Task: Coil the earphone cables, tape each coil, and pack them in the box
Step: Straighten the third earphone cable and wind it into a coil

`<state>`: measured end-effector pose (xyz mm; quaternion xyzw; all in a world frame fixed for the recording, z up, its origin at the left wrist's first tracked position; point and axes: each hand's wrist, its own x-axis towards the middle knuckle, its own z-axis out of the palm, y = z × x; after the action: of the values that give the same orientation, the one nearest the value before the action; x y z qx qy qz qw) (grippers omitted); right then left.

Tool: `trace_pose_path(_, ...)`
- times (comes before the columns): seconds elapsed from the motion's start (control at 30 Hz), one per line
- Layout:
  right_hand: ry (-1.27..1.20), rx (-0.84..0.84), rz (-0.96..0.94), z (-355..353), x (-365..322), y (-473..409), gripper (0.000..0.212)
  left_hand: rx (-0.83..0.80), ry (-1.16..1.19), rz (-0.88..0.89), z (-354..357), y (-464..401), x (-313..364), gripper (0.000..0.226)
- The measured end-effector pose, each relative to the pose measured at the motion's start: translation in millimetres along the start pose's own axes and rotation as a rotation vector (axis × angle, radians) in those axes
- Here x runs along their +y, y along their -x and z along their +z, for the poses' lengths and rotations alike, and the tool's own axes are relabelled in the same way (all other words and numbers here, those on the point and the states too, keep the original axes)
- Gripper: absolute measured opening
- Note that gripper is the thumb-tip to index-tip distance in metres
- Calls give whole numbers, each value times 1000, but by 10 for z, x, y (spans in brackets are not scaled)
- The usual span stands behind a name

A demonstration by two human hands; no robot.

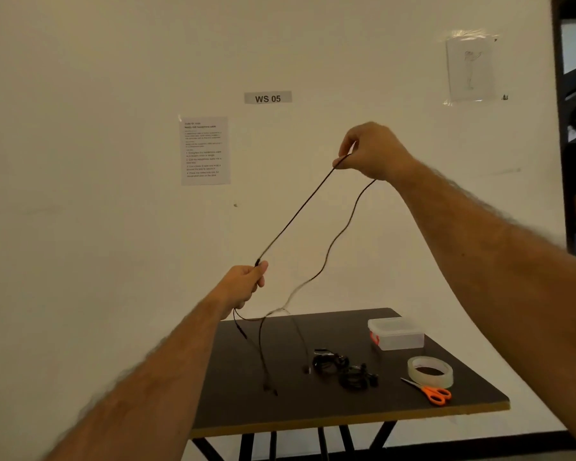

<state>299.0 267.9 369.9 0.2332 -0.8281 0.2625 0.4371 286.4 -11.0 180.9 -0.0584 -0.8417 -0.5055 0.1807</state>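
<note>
Head view: both hands raised above the table (246, 407). Left hand (246, 284) grips a black earphone cable (296, 211), right hand (369, 151) pinches it higher up, stretch taut between them, rest dangling to the table. Coiled earphones (343, 369), box (396, 332), tape roll (430, 371), scissors (429, 392) lie on the table.

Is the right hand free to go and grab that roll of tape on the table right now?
Probably not yet. The right hand is raised high, pinching the earphone cable that the left hand also grips. Nothing blocks the tape roll, which lies in the open beside the scissors.
</note>
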Motion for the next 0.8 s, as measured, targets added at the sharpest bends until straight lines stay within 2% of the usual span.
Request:
trace_pose_path(0.03, -18, -47, 0, 28, -5, 11, 24, 8, 34, -10, 0, 5, -10, 46)
trace_pose_path(0.13, -214, -324, 168, 167, -24, 122, 36, 1, 105, -6, 38, 16, 108, 45)
trace_pose_path(0.3, -4, -699, 157, 474, -40, 321, 37, -44, 205, 9, 172, 13, 465, 44)
trace_pose_path(0.47, 17, -832, 293, 648, -26, 451, 45, -134, 329, -9, 284, 18, 719, 40)
trace_pose_path(0.53, -159, -744, 351, 662, 66, 447, 29, -122, 365, 2, 275, 4, 759, 39)
trace_pose_path(0.6, -249, -468, 423, 663, 214, 416, 15, -33, 373, 24, 200, -14, 757, 40)
trace_pose_path(0.67, -97, -199, 444, 636, 435, 379, 20, 86, 326, 38, 42, -36, 672, 40)
trace_pose_path(0.7, -36, -128, 455, 599, 563, 378, 24, 120, 282, 36, -46, -50, 600, 40)
trace_pose_path(0.73, -69, -117, 502, 548, 677, 395, 28, 132, 238, 26, -124, -56, 517, 40)
trace_pose_path(0.8, -276, -298, 605, 448, 808, 446, 29, 122, 193, -9, -214, -57, 370, 40)
